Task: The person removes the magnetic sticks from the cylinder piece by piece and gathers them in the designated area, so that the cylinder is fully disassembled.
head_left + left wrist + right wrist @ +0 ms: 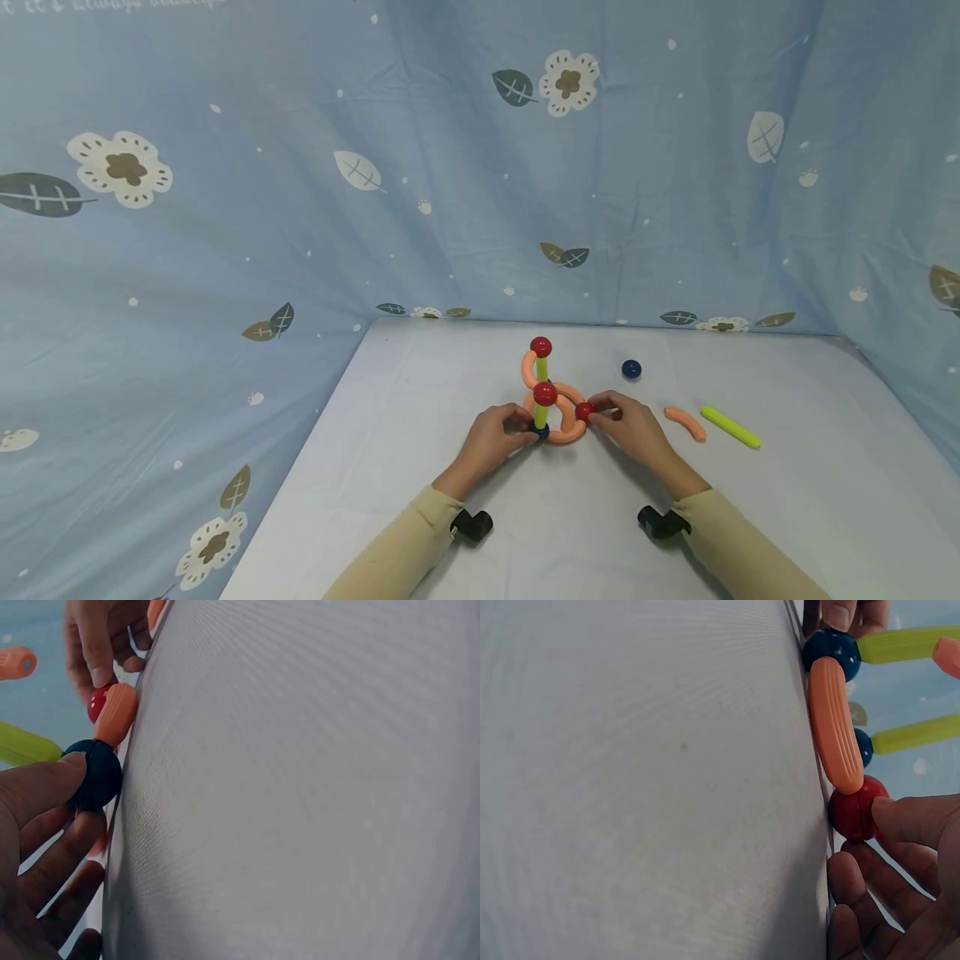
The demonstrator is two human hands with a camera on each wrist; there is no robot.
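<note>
On the white table stands a toy frame of balls and rods, with curved orange rods (572, 434) forming a ring at its base. My left hand (491, 435) pinches a dark blue ball (99, 778) at the ring's near left, thumb on its side. From that ball a yellow-green rod (541, 417) rises to a red ball (545, 394). My right hand (632, 427) pinches another red ball (853, 812) at the ring's right. One curved orange rod (832, 724) joins the two held balls. Behind, a second upright rod (542, 369) carries a red ball (541, 347), with a curved orange rod (528, 368) attached.
Right of the frame lie a loose curved orange rod (686, 423) and a straight yellow-green rod (731, 427). A loose dark blue ball (632, 368) sits farther back. The blue patterned cloth (465, 208) hangs behind the table (420, 367) and along its sides.
</note>
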